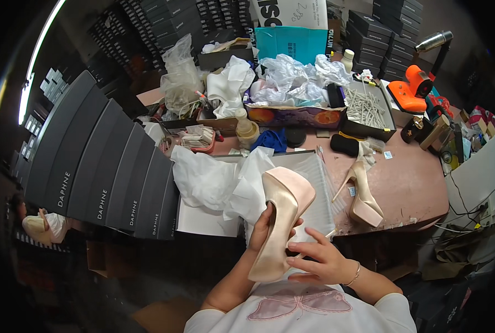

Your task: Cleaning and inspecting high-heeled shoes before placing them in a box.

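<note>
My left hand [260,230] is closed round the side of a champagne satin high-heeled platform shoe [275,250]. The shoe is held up in front of my chest, its thick pale pink platform toe pointing away from me. On the shoe's right side is my right hand [321,260], fingers spread and fingertips at or very near the satin; the heel is mostly hidden there. A matching shoe [364,200] lies on the table to the right. Beneath the held shoe sits an open shoebox [207,222] with white tissue paper [206,180] and a translucent wrapping sheet [318,186].
Dark shoeboxes [86,155] stand stacked at the left. Along the back are a carton of crumpled tissue [297,77], a box of white sticks [365,108], a bottle [246,130] and a blue cloth [271,141]. An orange device [408,91] stands far right on the pink table [414,183].
</note>
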The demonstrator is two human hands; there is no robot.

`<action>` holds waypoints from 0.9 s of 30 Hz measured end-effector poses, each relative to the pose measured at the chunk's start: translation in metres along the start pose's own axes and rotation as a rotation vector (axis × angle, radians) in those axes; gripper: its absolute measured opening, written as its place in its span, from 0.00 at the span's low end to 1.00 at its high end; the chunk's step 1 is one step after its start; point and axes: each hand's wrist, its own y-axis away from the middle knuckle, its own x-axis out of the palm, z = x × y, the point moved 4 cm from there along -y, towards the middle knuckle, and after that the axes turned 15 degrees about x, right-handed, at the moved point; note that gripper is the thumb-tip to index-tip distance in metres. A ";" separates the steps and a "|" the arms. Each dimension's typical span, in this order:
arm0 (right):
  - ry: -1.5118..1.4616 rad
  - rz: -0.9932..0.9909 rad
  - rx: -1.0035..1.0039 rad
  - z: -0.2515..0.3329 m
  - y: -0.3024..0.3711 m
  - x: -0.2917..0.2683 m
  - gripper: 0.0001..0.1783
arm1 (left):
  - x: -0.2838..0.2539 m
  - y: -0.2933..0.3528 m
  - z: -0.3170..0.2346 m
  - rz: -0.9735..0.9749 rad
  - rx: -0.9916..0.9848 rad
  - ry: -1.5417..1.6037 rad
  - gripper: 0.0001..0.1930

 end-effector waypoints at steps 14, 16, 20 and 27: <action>0.273 -0.150 0.032 0.007 -0.002 0.050 0.11 | -0.047 0.016 -0.026 0.114 0.167 -0.189 0.33; 0.260 -0.131 0.031 0.004 0.002 0.055 0.11 | -0.044 0.019 -0.029 0.173 0.193 -0.236 0.34; 0.214 -0.104 0.051 0.000 0.005 0.060 0.12 | -0.034 0.023 -0.033 0.193 0.208 -0.249 0.37; 0.090 -0.038 0.113 -0.008 0.008 0.062 0.13 | -0.023 0.023 -0.032 0.146 0.195 -0.235 0.36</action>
